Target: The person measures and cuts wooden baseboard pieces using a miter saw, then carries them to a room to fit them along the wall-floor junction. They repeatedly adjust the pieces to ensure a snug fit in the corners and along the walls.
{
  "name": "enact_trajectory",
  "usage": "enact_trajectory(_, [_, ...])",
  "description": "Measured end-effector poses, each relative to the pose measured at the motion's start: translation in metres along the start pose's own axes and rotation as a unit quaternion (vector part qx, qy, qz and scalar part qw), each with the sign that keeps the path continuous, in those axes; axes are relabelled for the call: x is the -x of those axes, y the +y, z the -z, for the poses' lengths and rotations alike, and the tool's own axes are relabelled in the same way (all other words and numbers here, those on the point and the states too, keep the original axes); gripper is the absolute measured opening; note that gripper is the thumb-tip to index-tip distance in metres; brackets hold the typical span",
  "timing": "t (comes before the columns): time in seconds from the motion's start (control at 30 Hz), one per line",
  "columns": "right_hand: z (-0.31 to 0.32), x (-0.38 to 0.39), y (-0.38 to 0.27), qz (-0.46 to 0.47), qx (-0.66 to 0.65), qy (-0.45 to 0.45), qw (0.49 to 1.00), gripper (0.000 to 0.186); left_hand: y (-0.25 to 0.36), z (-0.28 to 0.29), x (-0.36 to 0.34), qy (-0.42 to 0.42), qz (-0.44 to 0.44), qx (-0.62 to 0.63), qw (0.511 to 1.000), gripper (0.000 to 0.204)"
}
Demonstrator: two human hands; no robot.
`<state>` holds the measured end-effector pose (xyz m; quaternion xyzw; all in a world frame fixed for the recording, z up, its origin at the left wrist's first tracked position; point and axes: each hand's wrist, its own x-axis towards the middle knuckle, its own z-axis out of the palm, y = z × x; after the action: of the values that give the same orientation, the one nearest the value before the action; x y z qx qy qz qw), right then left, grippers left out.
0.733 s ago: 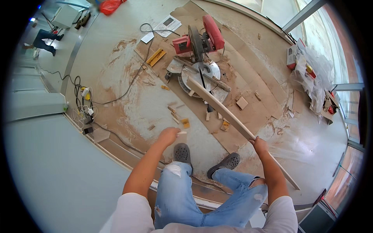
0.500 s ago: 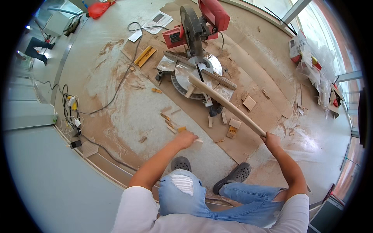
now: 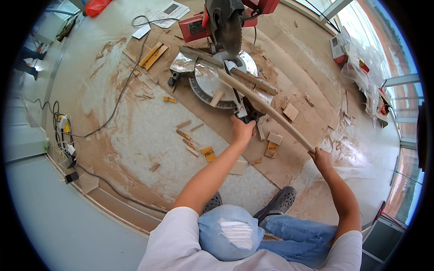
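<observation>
caution: loose cable [image 3: 113, 108] on the floor could trip a foot. the left hand [image 3: 243, 130] is at the black knob [image 3: 249, 118] of the saw base [image 3: 210, 74]; its closure cannot be told. the wood strip [image 3: 273, 112] crosses the base below the raised blade [image 3: 233, 38]. only the right hand [image 3: 322, 159], fingers closed, grips it; turning the base could skew it.

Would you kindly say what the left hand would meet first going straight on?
Probably the black front handle of the saw, which the left hand may be touching; depth is unclear.
</observation>
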<state>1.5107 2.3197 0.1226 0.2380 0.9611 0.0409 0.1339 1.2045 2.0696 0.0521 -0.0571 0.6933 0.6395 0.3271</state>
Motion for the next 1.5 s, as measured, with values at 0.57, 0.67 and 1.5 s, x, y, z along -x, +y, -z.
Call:
enact_trajectory(0.57, [-0.013, -0.013, 0.01, -0.019, 0.012, 0.056, 0.998, 0.039, 0.0, 0.124, -0.038, -0.158, 0.006, -0.149, 0.976, 0.027])
enact_trajectory(0.67, [-0.012, -0.015, 0.007, -0.017, 0.009, 0.049, 0.999, 0.038, 0.017, 0.148, -0.036, -0.133, 0.059, -0.123, 0.982, 0.026])
enact_trajectory(1.5, [-0.003, -0.016, 0.005, -0.035, -0.021, 0.016, 0.999, 0.038, -0.011, 0.128, -0.031, 0.019, -0.065, -0.221, 0.973, 0.058])
